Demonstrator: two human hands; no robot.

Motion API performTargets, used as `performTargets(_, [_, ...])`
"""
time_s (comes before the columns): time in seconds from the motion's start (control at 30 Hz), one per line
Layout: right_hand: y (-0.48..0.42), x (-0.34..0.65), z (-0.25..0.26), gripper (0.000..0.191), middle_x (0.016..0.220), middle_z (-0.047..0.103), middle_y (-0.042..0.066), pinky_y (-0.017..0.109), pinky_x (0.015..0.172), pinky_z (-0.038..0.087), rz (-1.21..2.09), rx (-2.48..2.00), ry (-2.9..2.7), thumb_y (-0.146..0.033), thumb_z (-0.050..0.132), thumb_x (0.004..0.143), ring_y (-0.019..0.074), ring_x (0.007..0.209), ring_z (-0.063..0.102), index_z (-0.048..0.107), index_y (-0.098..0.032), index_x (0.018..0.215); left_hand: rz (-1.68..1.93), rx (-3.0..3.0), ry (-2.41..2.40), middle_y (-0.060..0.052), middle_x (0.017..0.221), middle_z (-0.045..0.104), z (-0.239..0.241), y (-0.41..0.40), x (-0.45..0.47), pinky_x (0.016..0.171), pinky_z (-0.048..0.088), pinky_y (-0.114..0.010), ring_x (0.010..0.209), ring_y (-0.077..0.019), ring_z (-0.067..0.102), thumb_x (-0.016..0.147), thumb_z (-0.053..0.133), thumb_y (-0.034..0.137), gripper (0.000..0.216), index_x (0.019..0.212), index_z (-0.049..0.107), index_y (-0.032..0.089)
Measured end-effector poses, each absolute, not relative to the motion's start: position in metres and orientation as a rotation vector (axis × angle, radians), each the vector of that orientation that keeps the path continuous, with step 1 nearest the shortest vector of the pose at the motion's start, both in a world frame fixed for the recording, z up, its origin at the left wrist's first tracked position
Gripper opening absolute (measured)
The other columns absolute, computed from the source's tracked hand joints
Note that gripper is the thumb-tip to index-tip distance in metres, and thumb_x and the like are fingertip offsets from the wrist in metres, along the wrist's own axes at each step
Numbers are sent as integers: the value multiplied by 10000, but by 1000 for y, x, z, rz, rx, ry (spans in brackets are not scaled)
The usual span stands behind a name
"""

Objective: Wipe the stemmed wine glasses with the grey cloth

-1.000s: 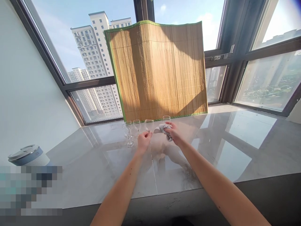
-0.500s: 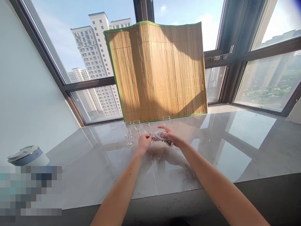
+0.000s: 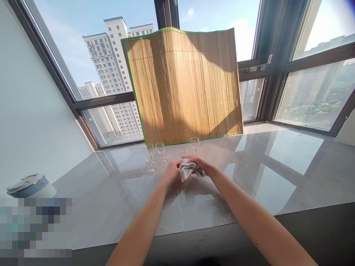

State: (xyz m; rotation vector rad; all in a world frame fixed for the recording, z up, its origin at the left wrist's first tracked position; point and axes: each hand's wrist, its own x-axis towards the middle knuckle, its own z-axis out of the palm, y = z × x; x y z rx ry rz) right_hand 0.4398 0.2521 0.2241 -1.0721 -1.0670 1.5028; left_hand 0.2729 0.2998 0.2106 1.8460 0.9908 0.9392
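Observation:
My right hand (image 3: 202, 164) is closed around a crumpled white-and-grey cloth (image 3: 189, 171). Close against the cloth's left side, my left hand (image 3: 173, 171) has its fingers curled in on a small stemmed glass (image 3: 182, 150). Only that glass's clear rim and upper bowl show above the cloth; its stem and foot are hidden. To the left of my hands, more clear stemmed glasses (image 3: 160, 148) stand upright on the grey counter (image 3: 111, 207). Another stemmed glass (image 3: 195, 142) stands just behind my right hand.
A bamboo mat with green edging (image 3: 188, 85) leans against the window at the back. A lidded cup (image 3: 31, 186) stands at the far left, partly covered by a blurred patch. Dark window frames (image 3: 277, 70) and a white wall (image 3: 36, 107) border the counter.
The glass at my left hand has shifted right, from a tilt to more upright. My right hand has brought the cloth slightly lower and left, closing up against my left hand.

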Motion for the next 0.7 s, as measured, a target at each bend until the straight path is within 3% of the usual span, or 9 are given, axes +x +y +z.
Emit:
performTargets(0.17, [252, 440, 224, 362, 699, 629, 4, 201, 451, 436, 1508, -1039, -1041, -262, 632, 654, 112, 539, 534, 666, -205, 1010, 965, 1968, 1077, -28, 658, 622, 213, 305, 267, 683, 439, -296, 673, -173, 558, 721, 605, 207, 130, 794, 697, 153])
performTargets(0.23, [251, 439, 226, 332, 695, 625, 5, 202, 445, 429, 1508, -1025, -1022, -249, 635, 650, 116, 543, 533, 665, -204, 978, 1190, 2061, 1170, -47, 748, 642, 219, 305, 261, 750, 451, -319, 728, -185, 582, 766, 530, 175, 192, 868, 692, 171])
performTargets(0.3, [250, 439, 227, 300, 703, 630, 8, 204, 441, 423, 1505, -1021, -997, -246, 637, 650, 119, 549, 539, 660, -203, 946, 1546, 2127, 1221, -80, 924, 639, 227, 303, 253, 872, 442, -358, 905, -221, 593, 779, 504, 158, 266, 985, 669, 186])
performTargets(0.4, [250, 443, 228, 212, 693, 622, 5, 201, 436, 418, 1502, -1028, -957, -257, 634, 662, 110, 529, 526, 642, -204, 867, 2074, 1974, 1334, -137, 1260, 492, 241, 300, 242, 1063, 328, -439, 1239, -284, 437, 743, 547, 152, 470, 1212, 543, 189])
performTargets(0.47, [252, 448, 228, 146, 658, 593, 1, 194, 426, 410, 1489, -1035, -920, -269, 627, 676, 98, 499, 497, 616, -197, 801, 2236, 1743, 1479, -148, 1380, 360, 247, 301, 236, 1111, 261, -469, 1337, -296, 317, 711, 567, 140, 619, 1309, 418, 200])
performTargets(0.6, [257, 461, 225, 104, 610, 548, 4, 198, 400, 394, 1423, -1115, -840, -282, 596, 700, 100, 462, 466, 564, -193, 742, 2098, 1388, 1683, -146, 1438, 245, 243, 317, 228, 1097, 266, -508, 1359, -314, 280, 664, 637, 163, 805, 1362, 247, 260])
performTargets(0.7, [261, 468, 223, 100, 621, 542, 9, 203, 401, 399, 1370, -1171, -810, -279, 591, 699, 105, 470, 469, 538, -199, 728, 1867, 1188, 1709, -143, 1387, 311, 227, 335, 223, 1032, 332, -521, 1293, -321, 393, 665, 686, 210, 817, 1331, 223, 304])
